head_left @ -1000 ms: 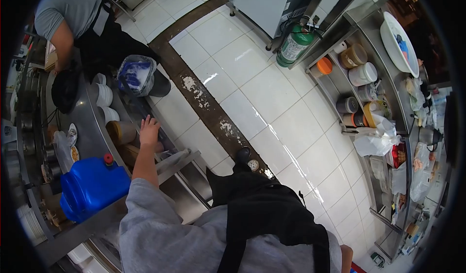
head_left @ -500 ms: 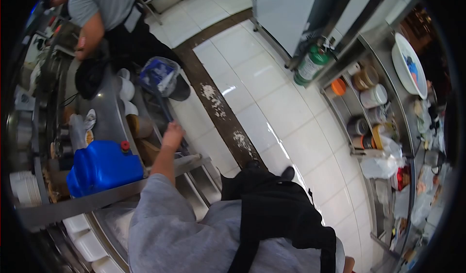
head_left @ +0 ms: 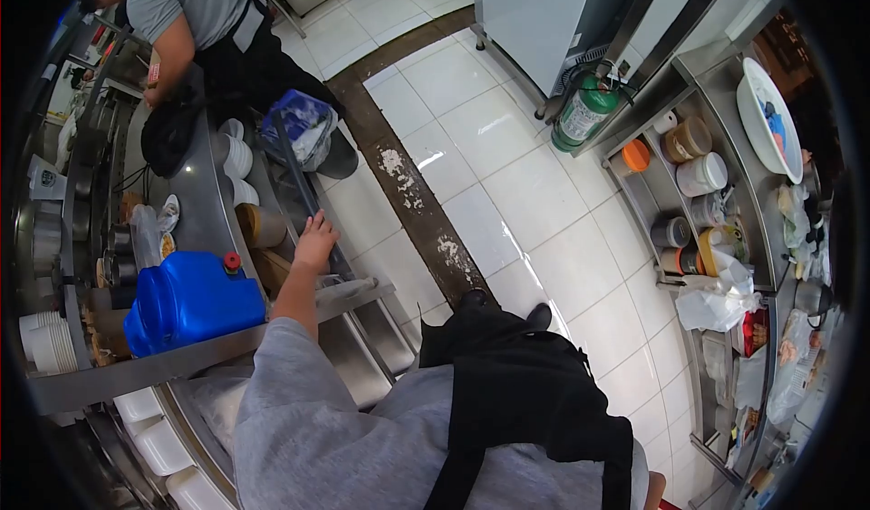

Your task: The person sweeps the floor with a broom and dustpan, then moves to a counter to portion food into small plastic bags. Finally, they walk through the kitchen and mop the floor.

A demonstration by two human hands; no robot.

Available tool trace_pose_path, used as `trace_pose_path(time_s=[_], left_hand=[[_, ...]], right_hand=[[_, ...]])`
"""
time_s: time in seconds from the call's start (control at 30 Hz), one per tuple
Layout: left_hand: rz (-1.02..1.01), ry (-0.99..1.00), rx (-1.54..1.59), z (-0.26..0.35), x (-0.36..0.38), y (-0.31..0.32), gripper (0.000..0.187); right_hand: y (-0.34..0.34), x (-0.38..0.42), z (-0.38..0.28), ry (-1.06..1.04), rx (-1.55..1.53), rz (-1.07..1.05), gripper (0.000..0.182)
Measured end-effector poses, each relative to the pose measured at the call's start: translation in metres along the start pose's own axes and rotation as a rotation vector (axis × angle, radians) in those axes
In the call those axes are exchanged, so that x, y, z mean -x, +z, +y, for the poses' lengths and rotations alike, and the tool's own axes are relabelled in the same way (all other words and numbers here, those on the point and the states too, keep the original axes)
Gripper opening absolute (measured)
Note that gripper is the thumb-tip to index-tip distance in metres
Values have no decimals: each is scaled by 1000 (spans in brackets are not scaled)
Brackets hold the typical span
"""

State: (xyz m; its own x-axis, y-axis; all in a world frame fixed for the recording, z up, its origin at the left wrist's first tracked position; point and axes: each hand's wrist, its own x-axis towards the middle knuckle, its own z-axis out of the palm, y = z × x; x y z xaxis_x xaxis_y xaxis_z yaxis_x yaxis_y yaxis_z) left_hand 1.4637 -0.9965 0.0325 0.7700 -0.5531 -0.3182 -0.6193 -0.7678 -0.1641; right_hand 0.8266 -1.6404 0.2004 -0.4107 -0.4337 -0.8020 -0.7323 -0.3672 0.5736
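Note:
My left hand (head_left: 315, 242) lies at the edge of the steel counter (head_left: 201, 204), on a dark rail (head_left: 299, 170), with its fingers somewhat spread and nothing held in them. Nearby, a brown-lidded tub (head_left: 263, 226) stands on the shelf under the counter edge, with white bowls (head_left: 237, 158) beyond it. A blue jerrycan (head_left: 195, 302) with a red cap is on the counter, left of my forearm. My right hand is out of view; only a bit of skin shows at the bottom edge, right of my black apron (head_left: 535, 401).
Another person (head_left: 186, 12) leans over the counter at upper left. Near them, a dark bin (head_left: 339, 155) stands by a blue bag (head_left: 304, 125). A green extinguisher (head_left: 583, 116) is beside a steel rack (head_left: 757, 229) with tubs. White residue (head_left: 399, 179) marks the brown floor strip.
My left hand has shifted slightly up and left along the rail, and its fingers look more spread. The camera view has moved slightly.

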Motion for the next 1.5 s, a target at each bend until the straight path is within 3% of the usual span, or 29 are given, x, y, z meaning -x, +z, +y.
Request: trace_pose_path(time_s=[0.07, 0.17, 0.37, 0.47, 0.57, 0.6, 0.67, 0.7, 0.77, 0.9, 1.0, 1.07, 1.13, 1.2, 1.27, 1.33, 1.4, 1.47, 1.5], left_hand=[[30, -21, -14, 2, -2, 1, 22], [-102, 79, -85, -1, -3, 0, 22], [26, -51, 14, 1, -6, -4, 22], [-97, 39, -18, 1, -2, -7, 22], [182, -91, 72, 5, -1, -19, 25], [176, -87, 79, 15, 1, -22, 25], [435, -147, 117, 40, 2, -29, 21], [428, -143, 126, 55, 3, -33, 21], [636, -122, 113, 85, 7, -42, 17], [596, -173, 379, 128, 14, -50, 17], [717, -200, 612, 137, 8, -18, 20], [702, -202, 782, 134, 7, 0, 26], [865, -169, 1037, 120, -3, 44, 32], [810, -266, 1253, 83, -11, 113, 33], [681, -576, 1513, 57, 1, 166, 29], [607, -764, 1589, 38, 18, 209, 34], [718, -888, 1741, 39, 36, 235, 40], [795, -871, 1885, 37, 48, 256, 44], [749, -953, 1842, 39, 57, 255, 43]], right_hand=[[-1, -4, -2, 61, 37, -68, 13], [-3, -7, -7, 115, 86, -132, 16], [2, -15, -3, 167, 94, -214, 22], [6, -25, 2, 186, 83, -235, 24], [7, -20, 4, 142, 175, -239, 26], [5, -20, 6, 152, 176, -242, 26], [7, -28, 7, 196, 130, -250, 25], [8, -32, 9, 203, 123, -252, 25], [8, -42, 12, 204, 120, -255, 25], [11, -69, 21, 200, 93, -265, 25], [23, -108, 36, 178, 57, -248, 26], [27, -122, 39, 152, 113, -153, 35], [28, -136, 38, 109, 210, -149, 46], [28, -125, 33, 95, 185, -79, 52], [21, -103, 19, 138, 150, -114, 55], [12, -54, -1, 174, 201, -49, 54], [11, -31, -13, 198, 174, -28, 52], [13, -14, -15, 171, 221, 21, 51], [17, -10, -16, 165, 235, 73, 50]])
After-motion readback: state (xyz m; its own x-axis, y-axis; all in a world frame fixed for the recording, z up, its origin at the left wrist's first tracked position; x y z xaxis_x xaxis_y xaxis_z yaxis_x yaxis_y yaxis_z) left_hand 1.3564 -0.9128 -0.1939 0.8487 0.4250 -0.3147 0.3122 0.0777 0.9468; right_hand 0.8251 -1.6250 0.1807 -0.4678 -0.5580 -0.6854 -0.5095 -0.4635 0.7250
